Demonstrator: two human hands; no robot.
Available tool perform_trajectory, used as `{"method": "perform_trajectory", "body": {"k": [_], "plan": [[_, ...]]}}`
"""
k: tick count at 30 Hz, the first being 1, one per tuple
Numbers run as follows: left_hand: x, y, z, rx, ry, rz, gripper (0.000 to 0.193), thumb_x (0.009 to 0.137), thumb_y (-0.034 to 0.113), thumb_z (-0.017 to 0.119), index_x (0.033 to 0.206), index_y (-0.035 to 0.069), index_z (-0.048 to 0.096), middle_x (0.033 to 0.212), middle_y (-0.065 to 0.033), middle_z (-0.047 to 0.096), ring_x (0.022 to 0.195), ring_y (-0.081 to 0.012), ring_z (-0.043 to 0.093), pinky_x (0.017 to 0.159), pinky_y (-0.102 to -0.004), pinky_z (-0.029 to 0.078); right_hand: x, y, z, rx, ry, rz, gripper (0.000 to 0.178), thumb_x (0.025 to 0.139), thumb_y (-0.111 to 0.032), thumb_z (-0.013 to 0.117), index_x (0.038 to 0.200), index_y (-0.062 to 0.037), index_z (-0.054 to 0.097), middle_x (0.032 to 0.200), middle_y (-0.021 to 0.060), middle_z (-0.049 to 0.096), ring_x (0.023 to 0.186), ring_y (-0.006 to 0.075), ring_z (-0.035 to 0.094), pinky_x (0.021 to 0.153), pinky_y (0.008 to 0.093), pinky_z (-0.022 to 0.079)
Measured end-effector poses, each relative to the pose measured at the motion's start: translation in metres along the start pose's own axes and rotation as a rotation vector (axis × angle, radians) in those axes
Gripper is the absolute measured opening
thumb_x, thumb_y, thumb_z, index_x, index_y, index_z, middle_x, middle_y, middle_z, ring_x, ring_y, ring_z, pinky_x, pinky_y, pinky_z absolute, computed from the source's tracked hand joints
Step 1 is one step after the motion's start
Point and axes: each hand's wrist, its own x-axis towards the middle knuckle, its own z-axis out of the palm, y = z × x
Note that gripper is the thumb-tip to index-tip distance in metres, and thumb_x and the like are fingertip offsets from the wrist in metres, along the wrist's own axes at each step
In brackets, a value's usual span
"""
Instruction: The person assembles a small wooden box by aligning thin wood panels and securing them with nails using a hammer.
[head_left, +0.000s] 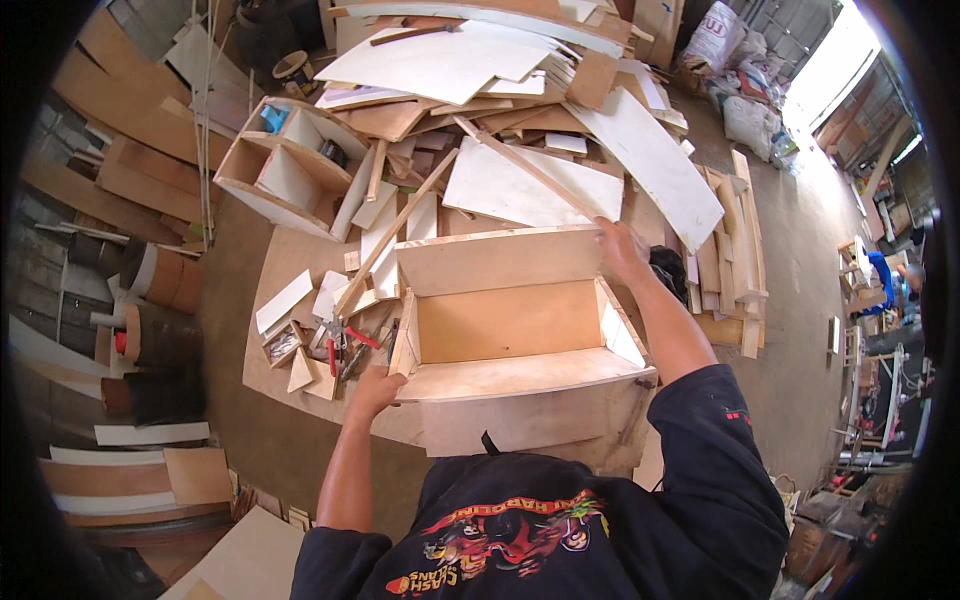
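Observation:
An open wooden box (500, 262) with a pale plywood inside lies before me on the worktable. My left hand (378, 390) is closed on its near left corner, partly hidden by the box edge. At the far right corner my right hand (622, 250) grips the far wall's end, with fingers bent over the edge. Left of the box lie red-handled pliers (338, 338) and a small wooden tray (285, 345) with small pieces in it. A long thin wood strip (530, 170) slants down toward my right hand from the scrap behind.
White panels (440, 62) and wood offcuts are heaped across the table's far side. A divided wooden cabinet (290, 175) stands at the far left, near a hammer (410, 34) on the pile. Stacked boards (735, 245) stand at the right, and full sacks (750, 125) sit beyond.

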Motion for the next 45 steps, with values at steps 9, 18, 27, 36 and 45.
{"method": "perform_trajectory", "body": {"k": [9, 18, 27, 36, 45], "plan": [[-0.016, 0.029, -0.004, 0.239, 0.048, -0.033, 0.051, 0.075, 0.035, 0.071, 0.091, -0.013, 0.071, 0.081, -0.0280, 0.070, 0.078, -0.0348, 0.072, 0.072, -0.0431, 0.055, 0.000, 0.013, 0.009, 0.159, 0.008, 0.022, 0.073, 0.088, -0.031, 0.075, 0.150, -0.0153, 0.041, 0.115, 0.0287, 0.065, 0.112, 0.0458, 0.062, 0.090, 0.0523, 0.051], [-0.024, 0.036, -0.005, 0.169, 0.023, -0.033, 0.051, 0.075, 0.035, 0.071, 0.093, -0.013, 0.070, 0.082, -0.0282, 0.070, 0.078, -0.0353, 0.072, 0.073, -0.0437, 0.054, -0.054, 0.034, 0.007, 0.068, -0.239, 0.229, 0.082, 0.085, -0.046, 0.073, 0.146, -0.0028, 0.040, 0.122, 0.0301, 0.064, 0.113, 0.0444, 0.064, 0.096, 0.0508, 0.049], [-0.025, 0.009, 0.004, 0.263, 0.044, 0.031, 0.050, 0.076, 0.035, 0.068, 0.098, -0.010, 0.071, 0.089, -0.0297, 0.071, 0.086, -0.0400, 0.071, 0.078, -0.0454, 0.054, -0.114, 0.082, 0.045, 0.300, -0.565, 0.379, 0.058, 0.080, -0.038, 0.075, 0.116, 0.0060, 0.064, 0.107, 0.0283, 0.070, 0.106, 0.0392, 0.068, 0.091, 0.0436, 0.052], [-0.041, -0.024, 0.024, 0.166, 0.107, 0.090, 0.045, 0.080, 0.033, 0.065, 0.104, -0.004, 0.071, 0.090, -0.0296, 0.070, 0.090, -0.0417, 0.070, 0.081, -0.0458, 0.053, -0.145, 0.088, 0.070, 0.274, -0.373, 0.316, 0.052, 0.073, -0.025, 0.079, 0.114, 0.0037, 0.065, 0.110, 0.0249, 0.070, 0.107, 0.0384, 0.068, 0.092, 0.0422, 0.052], [-0.036, -0.045, 0.033, 0.110, 0.119, 0.197, 0.042, 0.081, 0.032, 0.061, 0.103, -0.001, 0.072, 0.089, -0.0288, 0.070, 0.089, -0.0455, 0.068, 0.082, -0.0504, 0.052, -0.156, 0.086, 0.077, 0.275, -0.241, 0.358, 0.050, 0.072, -0.018, 0.082, 0.113, 0.0048, 0.063, 0.108, 0.0212, 0.072, 0.103, 0.0317, 0.069, 0.089, 0.0383, 0.052]]}}
